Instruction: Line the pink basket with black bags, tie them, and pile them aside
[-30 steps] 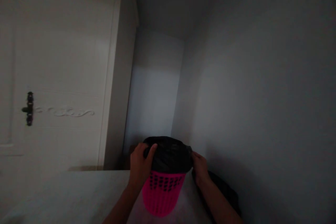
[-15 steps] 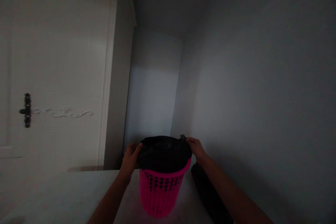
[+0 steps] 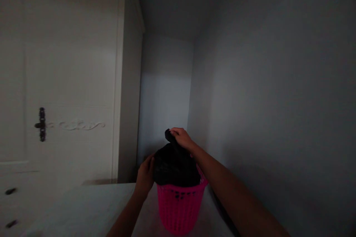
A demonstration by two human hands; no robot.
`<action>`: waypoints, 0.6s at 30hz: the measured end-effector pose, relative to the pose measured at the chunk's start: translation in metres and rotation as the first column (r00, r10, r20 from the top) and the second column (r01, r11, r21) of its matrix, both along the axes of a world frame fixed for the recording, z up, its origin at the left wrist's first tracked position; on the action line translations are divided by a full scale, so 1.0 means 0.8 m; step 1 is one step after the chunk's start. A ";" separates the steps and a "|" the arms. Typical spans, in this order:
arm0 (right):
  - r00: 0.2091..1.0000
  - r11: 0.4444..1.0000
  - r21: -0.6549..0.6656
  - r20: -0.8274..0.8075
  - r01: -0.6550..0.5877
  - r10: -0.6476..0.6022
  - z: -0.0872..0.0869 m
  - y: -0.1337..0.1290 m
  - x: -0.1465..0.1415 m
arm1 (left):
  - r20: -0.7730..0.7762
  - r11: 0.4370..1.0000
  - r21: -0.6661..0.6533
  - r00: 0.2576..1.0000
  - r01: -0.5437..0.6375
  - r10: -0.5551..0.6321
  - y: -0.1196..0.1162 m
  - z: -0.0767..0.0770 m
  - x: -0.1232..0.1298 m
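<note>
A pink plastic basket (image 3: 180, 207) with slotted sides stands upright on a pale surface. A black plastic bag (image 3: 175, 168) bulges out of its mouth and covers most of the front rim. My right hand (image 3: 181, 137) pinches a gathered end of the bag above the basket. At the left side, my left hand (image 3: 146, 174) is closed against the bag's edge near the rim, its fingertips partly hidden behind the black plastic. The inside of the basket is hidden by the bag.
A pale table-like surface (image 3: 111, 200) spreads under the basket. To the left rises a white wardrobe (image 3: 75, 63) with a dark handle (image 3: 41, 124). A grey wall (image 3: 264, 100) runs close along the right. A dark long object (image 3: 222, 211) lies partly behind my right forearm.
My right hand has moved up and left, lifting part of the bag off the right rim. My left hand stays at the bag's left edge. The view has shifted slightly.
</note>
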State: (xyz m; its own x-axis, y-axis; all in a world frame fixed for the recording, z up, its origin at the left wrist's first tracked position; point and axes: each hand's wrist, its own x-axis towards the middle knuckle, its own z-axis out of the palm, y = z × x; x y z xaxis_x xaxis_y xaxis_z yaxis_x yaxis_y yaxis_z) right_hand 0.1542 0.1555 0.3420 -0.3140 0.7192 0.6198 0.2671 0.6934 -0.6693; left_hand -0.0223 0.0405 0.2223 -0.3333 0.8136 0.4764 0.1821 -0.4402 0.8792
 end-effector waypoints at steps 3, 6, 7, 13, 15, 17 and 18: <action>0.999 0.996 0.080 0.041 -0.036 0.033 0.035 -0.008 -0.034 | -0.010 0.999 0.041 1.000 -0.003 0.003 -0.002 0.003 -0.001; 0.998 0.991 0.132 0.065 -0.033 0.025 0.070 -0.018 -0.053 | 0.013 0.996 0.085 1.000 0.001 -0.002 -0.002 0.012 0.001; 0.998 0.989 0.146 0.067 -0.029 0.020 0.081 -0.021 -0.058 | 0.023 0.995 0.100 1.000 0.007 -0.009 -0.001 0.016 0.003; 0.986 0.933 0.321 0.002 -0.161 0.170 0.148 -0.045 -0.075 | 0.073 0.969 0.245 0.997 0.008 -0.027 -0.010 0.062 0.007; 0.959 0.888 0.400 -0.067 -0.228 0.277 0.167 -0.049 -0.078 | 0.116 0.949 0.309 0.993 -0.069 0.035 -0.024 0.085 0.000; 0.932 0.872 0.428 -0.151 -0.239 0.330 0.180 -0.048 -0.077 | 0.173 0.906 0.374 0.974 -0.201 0.145 -0.045 0.110 -0.013; 0.924 0.879 0.419 -0.191 -0.229 0.332 0.183 -0.045 -0.074 | 0.203 0.867 0.406 0.954 -0.289 0.222 -0.057 0.122 -0.022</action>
